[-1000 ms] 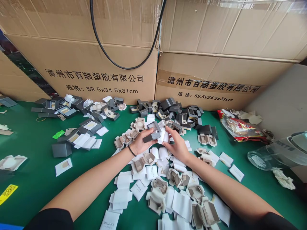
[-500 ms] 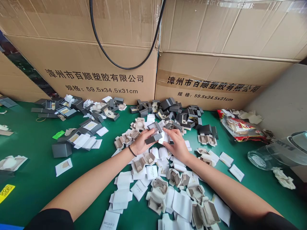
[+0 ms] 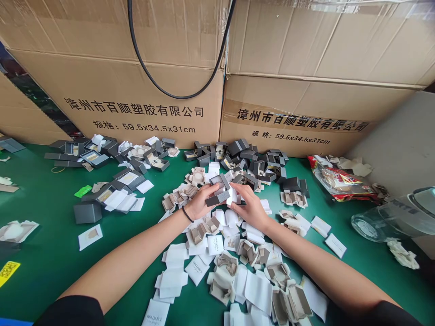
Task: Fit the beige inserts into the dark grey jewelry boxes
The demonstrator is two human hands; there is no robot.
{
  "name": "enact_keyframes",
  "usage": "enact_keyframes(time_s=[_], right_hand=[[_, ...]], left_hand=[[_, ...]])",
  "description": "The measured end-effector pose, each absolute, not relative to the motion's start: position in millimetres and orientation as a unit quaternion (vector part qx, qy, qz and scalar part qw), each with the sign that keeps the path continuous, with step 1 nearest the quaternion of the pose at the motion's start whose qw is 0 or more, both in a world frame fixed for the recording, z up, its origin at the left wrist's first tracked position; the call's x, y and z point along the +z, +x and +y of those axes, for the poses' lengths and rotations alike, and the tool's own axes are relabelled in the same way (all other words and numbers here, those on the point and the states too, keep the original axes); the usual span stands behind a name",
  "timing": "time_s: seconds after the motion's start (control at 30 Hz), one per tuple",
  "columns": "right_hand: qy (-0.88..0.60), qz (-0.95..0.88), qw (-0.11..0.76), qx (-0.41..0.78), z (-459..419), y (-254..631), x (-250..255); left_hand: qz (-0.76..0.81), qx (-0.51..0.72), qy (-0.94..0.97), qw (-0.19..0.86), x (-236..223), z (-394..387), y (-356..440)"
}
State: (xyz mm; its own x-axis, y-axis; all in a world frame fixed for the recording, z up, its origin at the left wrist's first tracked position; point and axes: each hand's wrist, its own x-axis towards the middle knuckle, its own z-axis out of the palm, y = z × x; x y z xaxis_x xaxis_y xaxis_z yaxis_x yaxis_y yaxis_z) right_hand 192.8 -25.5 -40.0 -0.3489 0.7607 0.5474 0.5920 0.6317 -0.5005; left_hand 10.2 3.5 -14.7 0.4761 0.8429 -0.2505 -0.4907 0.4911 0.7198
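Observation:
Near the middle of the green table, my left hand (image 3: 201, 201) is closed around a small dark grey jewellery box (image 3: 218, 198), its lid standing open. My right hand (image 3: 249, 204) comes in from the right, thumb and fingers pinching a white paper insert (image 3: 232, 195) at the box's right side. How much of the insert is still inside the box cannot be made out. Below both hands lies a spread of folded white and grey-brown card inserts (image 3: 204, 228), with several white cards (image 3: 215, 244) printed "BRILLIANCE".
Large cardboard cartons (image 3: 142, 90) wall off the back, a black cable (image 3: 176, 97) hanging before them. Dark boxes (image 3: 238, 147) are heaped behind my hands, more grey boxes (image 3: 87, 212) to the left. At right are a red snack packet (image 3: 336, 179) and a clear bottle (image 3: 384, 217).
The white insert has shifted slightly within the grasp and the grey box has tilted a little. Both hands stay in nearly the same place.

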Motion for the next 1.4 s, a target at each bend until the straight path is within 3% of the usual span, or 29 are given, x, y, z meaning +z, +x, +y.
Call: enact_keyframes(time_s=[1.4], right_hand=[[-0.416,-0.797,0.409,0.154,-26.5,191.8,-39.8]], left_hand=[[0.249,0.424,0.280,0.825,-21.8,6.9,7.5]])
